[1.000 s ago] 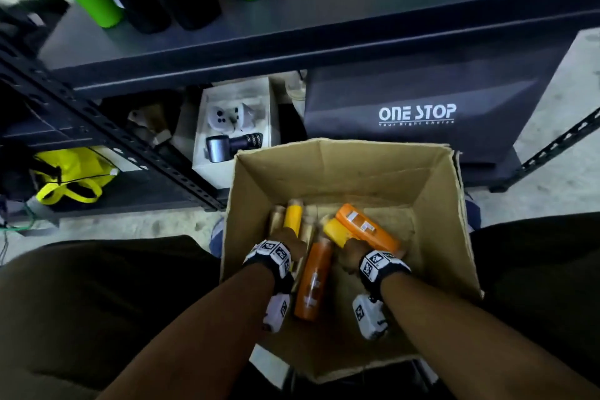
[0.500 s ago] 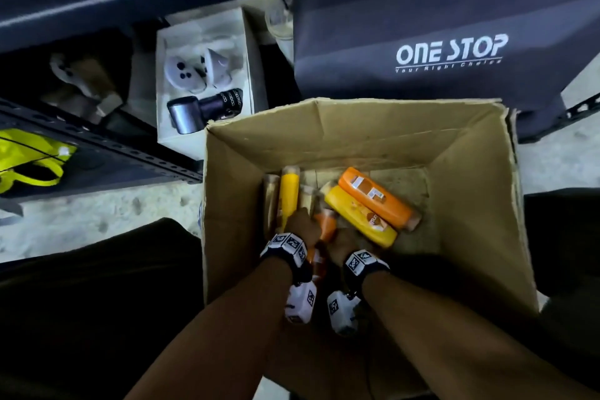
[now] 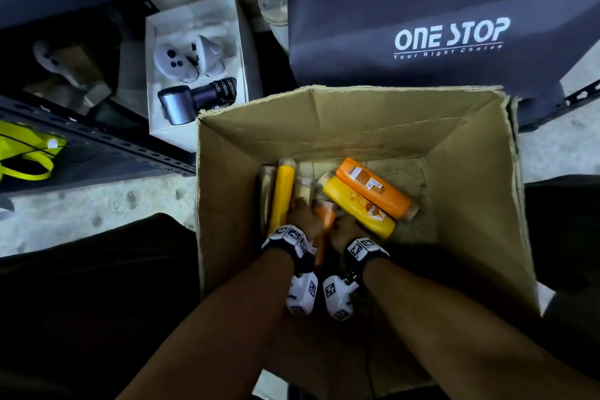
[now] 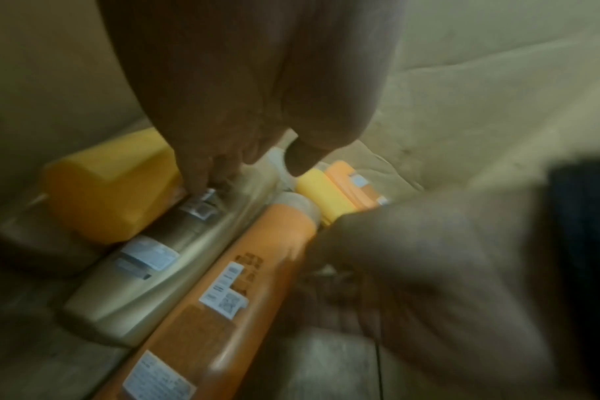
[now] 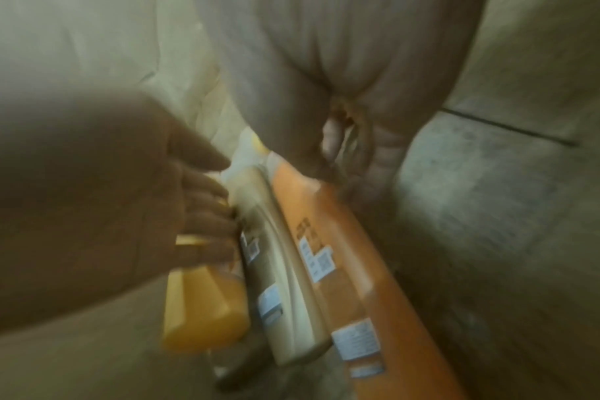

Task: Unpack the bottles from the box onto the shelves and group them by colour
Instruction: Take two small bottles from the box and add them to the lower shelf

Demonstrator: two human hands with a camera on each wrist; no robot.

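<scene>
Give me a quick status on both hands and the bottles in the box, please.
Left hand fingers on gold bottle. Right hand at the long orange bottle, grip unclear. Both still in cardboard box; nothing blocking.

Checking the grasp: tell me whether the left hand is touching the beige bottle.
Touching. The left wrist view shows the left hand with fingertips resting on the beige bottle.

Orange, yellow, beige bottles [image 3: 373, 193] lie in box [image 3: 470, 204].
</scene>
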